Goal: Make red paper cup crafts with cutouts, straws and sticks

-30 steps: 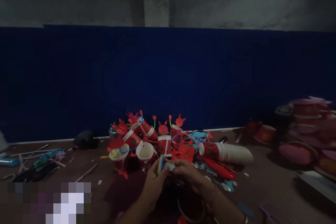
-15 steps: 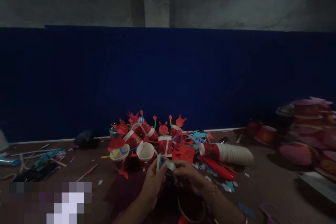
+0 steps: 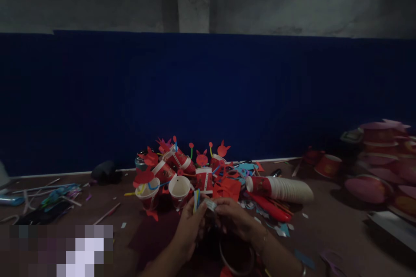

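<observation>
My left hand [image 3: 187, 229] is closed around a few thin yellow and blue drinking straws [image 3: 196, 201] that stick up past the thumb. Between the fingertips of both hands is a small pale, shiny sheet [image 3: 211, 204]; its exact kind cannot be made out. My right hand [image 3: 238, 220] pinches the sheet's right side with bent fingers. Just beyond the hands are red paper cups: one with its white mouth facing me [image 3: 180, 186], another upside down [image 3: 204, 179]. Several cups bear red paper cut-outs and straws. Below my right hand is a dark round rim [image 3: 236, 266], mostly in shadow.
A nested stack of paper cups [image 3: 290, 190] lies on its side at right, above a red tool-like object [image 3: 273, 208] and paper scraps. Purple scissors [image 3: 331, 262] lie nearer. Decorated pink-and-red cups [image 3: 378, 138] are piled far right. Straws and clutter [image 3: 61, 194] cover the left.
The pale sheet has turned slightly between my fingertips, and the straws in my left hand have shifted a little. Both hands stay in the same place; the cups have not moved.
</observation>
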Motion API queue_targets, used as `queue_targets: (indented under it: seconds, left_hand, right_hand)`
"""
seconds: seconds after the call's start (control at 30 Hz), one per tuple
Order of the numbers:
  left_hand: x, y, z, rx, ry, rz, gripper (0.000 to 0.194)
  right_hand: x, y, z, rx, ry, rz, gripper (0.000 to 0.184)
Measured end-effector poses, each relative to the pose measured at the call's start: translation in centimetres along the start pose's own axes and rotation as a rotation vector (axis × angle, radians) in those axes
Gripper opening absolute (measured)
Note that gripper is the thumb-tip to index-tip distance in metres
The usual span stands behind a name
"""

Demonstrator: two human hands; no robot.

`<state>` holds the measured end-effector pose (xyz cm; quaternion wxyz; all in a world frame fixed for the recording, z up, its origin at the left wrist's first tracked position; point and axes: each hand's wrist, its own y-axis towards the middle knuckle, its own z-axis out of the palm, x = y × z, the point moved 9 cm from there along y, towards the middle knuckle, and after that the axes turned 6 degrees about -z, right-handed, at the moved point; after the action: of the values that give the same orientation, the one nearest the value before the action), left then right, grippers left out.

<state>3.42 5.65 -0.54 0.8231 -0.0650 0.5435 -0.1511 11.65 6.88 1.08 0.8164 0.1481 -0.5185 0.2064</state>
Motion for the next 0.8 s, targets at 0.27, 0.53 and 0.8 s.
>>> queue_targets:
  seconds: [0.27, 0.53, 0.8]
  left_hand:
    - [-0.3, 0.0, 0.1, 0.019, -0.072, 0.061, 0.049]
    - [-0.4, 0.5, 0.2, 0.044, -0.083, 0.092, 0.046]
    - [-0.6, 0.5, 0.0, 0.034, -0.107, 0.08, 0.047]
  right_hand:
    - [0.3, -0.1, -0.1, -0.052, -0.054, 0.0, 0.013]
    - [-0.6, 0.2, -0.9, -0.188, -0.13, -0.02, 0.013]
    - [-0.2, 0.1, 0.3, -0.021, -0.025, -0.014, 0.018]
